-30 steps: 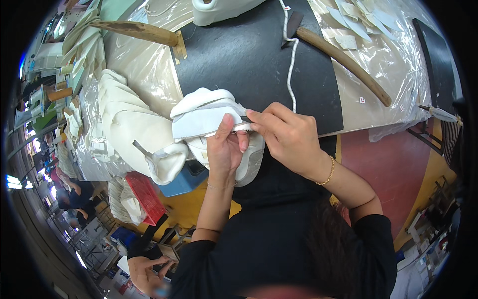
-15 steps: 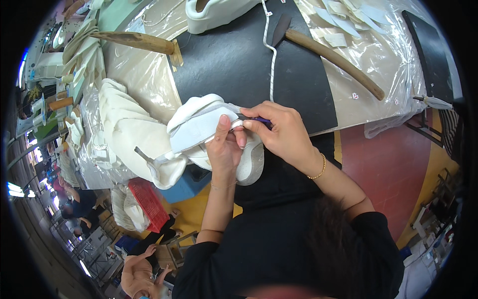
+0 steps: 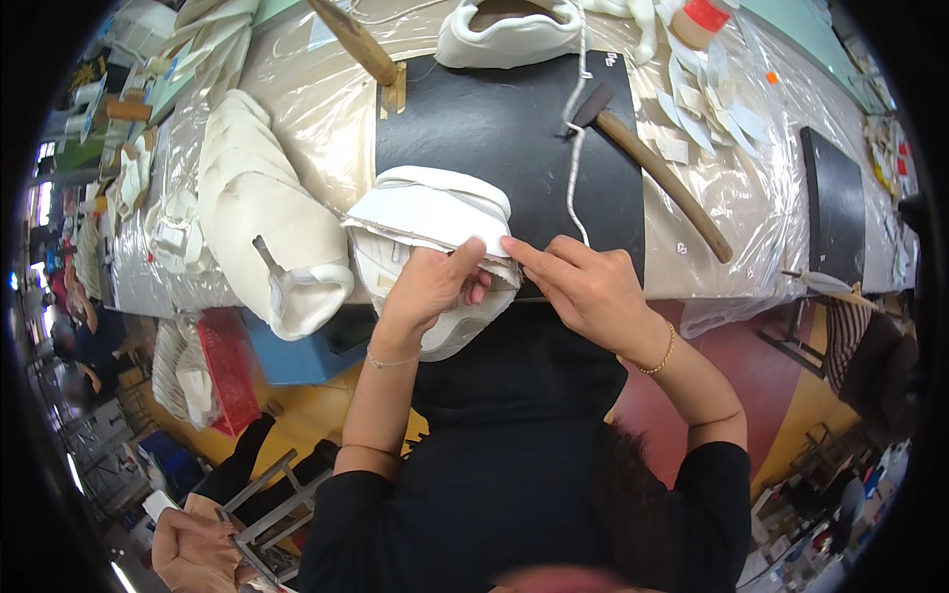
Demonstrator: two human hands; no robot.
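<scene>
A white shoe upper (image 3: 425, 222) rests sole-up at the near edge of a black mat (image 3: 504, 128) on the workbench. My left hand (image 3: 427, 287) grips its lower side, thumb pressed on the folded white edge. My right hand (image 3: 583, 282) pinches that same edge from the right with its fingertips. A small dark tool shaft may lie under my right fingers, mostly hidden.
A wooden-handled hammer (image 3: 657, 178) and a white cord (image 3: 573, 128) lie on the mat's right side. Another white shoe (image 3: 509, 35) sits at the far edge. A cream last-shaped form (image 3: 262, 212) lies left, a second hammer (image 3: 356, 44) beyond. Another person's hand (image 3: 193, 539) is at lower left.
The view has shifted so the bench sits lower in frame. The shoe upper has been turned a little, and my right fingers have moved along its edge.
</scene>
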